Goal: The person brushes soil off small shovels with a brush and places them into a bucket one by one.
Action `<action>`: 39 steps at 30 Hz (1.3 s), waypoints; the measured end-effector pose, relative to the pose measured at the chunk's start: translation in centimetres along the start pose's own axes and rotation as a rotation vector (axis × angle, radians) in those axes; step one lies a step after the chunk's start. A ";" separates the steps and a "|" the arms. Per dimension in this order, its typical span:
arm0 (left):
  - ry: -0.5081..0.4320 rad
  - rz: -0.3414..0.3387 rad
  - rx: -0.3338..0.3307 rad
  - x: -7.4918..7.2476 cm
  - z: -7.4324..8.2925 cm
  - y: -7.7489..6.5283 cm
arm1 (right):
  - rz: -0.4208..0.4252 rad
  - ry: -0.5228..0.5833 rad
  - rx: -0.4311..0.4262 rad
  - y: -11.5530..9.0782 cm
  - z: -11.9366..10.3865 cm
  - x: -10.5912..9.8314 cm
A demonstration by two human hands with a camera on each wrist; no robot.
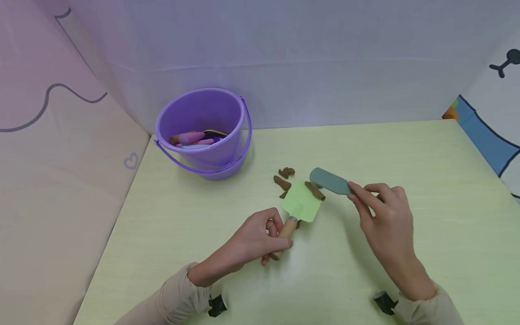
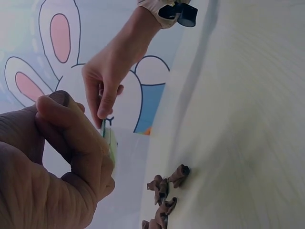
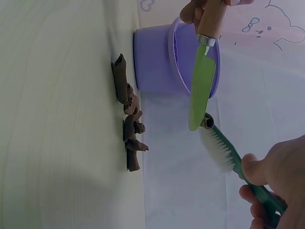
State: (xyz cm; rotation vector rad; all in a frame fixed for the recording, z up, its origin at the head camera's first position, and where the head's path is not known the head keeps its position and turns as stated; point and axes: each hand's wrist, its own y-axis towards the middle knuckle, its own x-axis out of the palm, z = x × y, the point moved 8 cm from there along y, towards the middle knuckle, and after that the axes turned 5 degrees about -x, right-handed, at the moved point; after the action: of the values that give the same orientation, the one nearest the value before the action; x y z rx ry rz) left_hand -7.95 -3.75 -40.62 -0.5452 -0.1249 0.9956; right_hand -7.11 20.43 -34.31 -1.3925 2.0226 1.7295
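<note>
My left hand (image 1: 260, 237) grips the wooden handle of a small light-green shovel (image 1: 299, 205), raised above the table. A brown rolled piece (image 1: 315, 191) lies on the blade's far right edge. My right hand (image 1: 387, 221) pinches the handle of a green brush (image 1: 330, 180); its white bristles (image 3: 214, 150) show in the right wrist view, with the brush tip right at the brown piece. Several more brown curled pieces (image 3: 127, 88) lie on the table below, some partly hidden by the shovel in the head view. In the left wrist view the shovel (image 2: 113, 145) shows nearly edge-on.
A purple bucket (image 1: 227, 162) with its handle hanging down in front stands at the back left, holding several pink, blue and dark things. The pale-green table (image 1: 406, 158) meets a plain cloth wall (image 1: 325, 67) behind. Patterned walls stand on both sides.
</note>
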 end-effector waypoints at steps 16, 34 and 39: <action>-0.023 -0.007 0.002 -0.2 -0.2 0.0 | -0.026 0.171 0.009 -0.1 -1.0 -0.1; 0.000 0.006 -0.006 -0.8 -0.3 -0.6 | 0.037 0.023 -0.075 0.0 -0.7 0.0; -0.001 0.006 -0.006 -1.7 0.1 -0.9 | 0.091 0.077 -0.043 0.0 -0.3 -0.3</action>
State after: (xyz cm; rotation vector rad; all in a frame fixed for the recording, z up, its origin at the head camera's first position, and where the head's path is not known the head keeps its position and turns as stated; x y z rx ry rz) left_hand -8.20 -5.46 -39.88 -0.5509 -0.1270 1.0012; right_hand -6.76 20.33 -33.99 -1.4217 2.1331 1.7926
